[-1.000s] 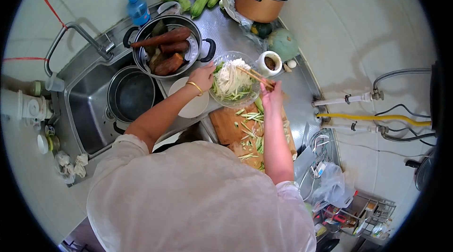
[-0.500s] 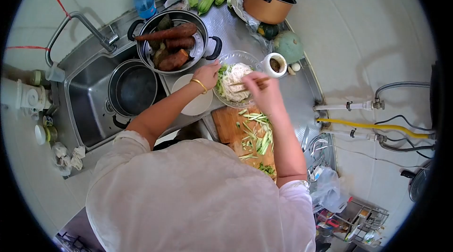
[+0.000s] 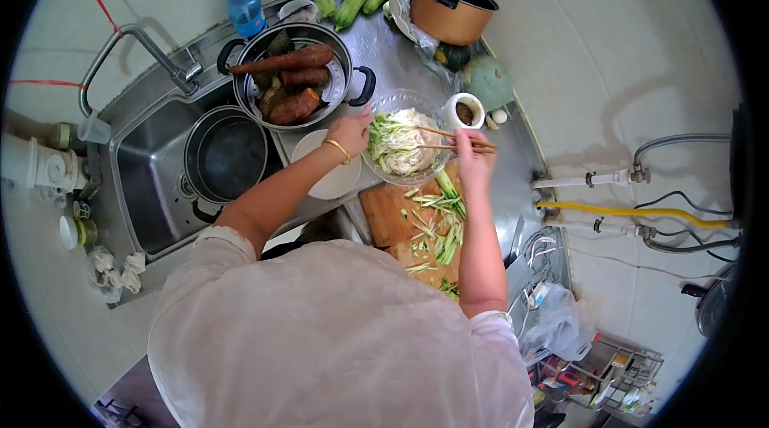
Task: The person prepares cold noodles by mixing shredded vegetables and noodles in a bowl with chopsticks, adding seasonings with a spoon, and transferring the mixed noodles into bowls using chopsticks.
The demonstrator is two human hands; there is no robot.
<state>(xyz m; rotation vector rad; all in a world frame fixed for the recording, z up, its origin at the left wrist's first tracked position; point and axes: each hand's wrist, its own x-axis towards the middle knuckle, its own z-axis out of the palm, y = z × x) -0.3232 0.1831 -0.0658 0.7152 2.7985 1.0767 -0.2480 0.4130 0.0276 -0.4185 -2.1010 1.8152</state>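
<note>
From the head view, the person stands at a cluttered steel counter, where a clear bowl (image 3: 435,110) sits between the two hands, with pale strands and green shreds (image 3: 404,142) inside it. The right hand (image 3: 475,153) is closed around a pair of chopsticks (image 3: 440,132), their tips down in the mix. The left hand (image 3: 350,134) is at the bowl's near-sink side, fingers partly bent at the rim; I cannot tell whether they grip it or only touch it.

It is tight around there. A white jar (image 3: 455,113) stands just beside the bowl, close to the right hand. Behind the left hand, a two-handled steamer pot (image 3: 343,84) full of reddish-brown roots (image 3: 300,56) crowds in, one black handle near the fingers. A white dish (image 3: 332,181) lies partly under the left forearm. The cutting board (image 3: 383,216), strewn with cut green sticks (image 3: 448,242), sits close to the person's body, its right side hidden by the right forearm. Farther off are a pale green gourd (image 3: 487,82), a copper-coloured pot (image 3: 448,18) and a dark pot (image 3: 227,154) in the sink (image 3: 148,196).
</note>
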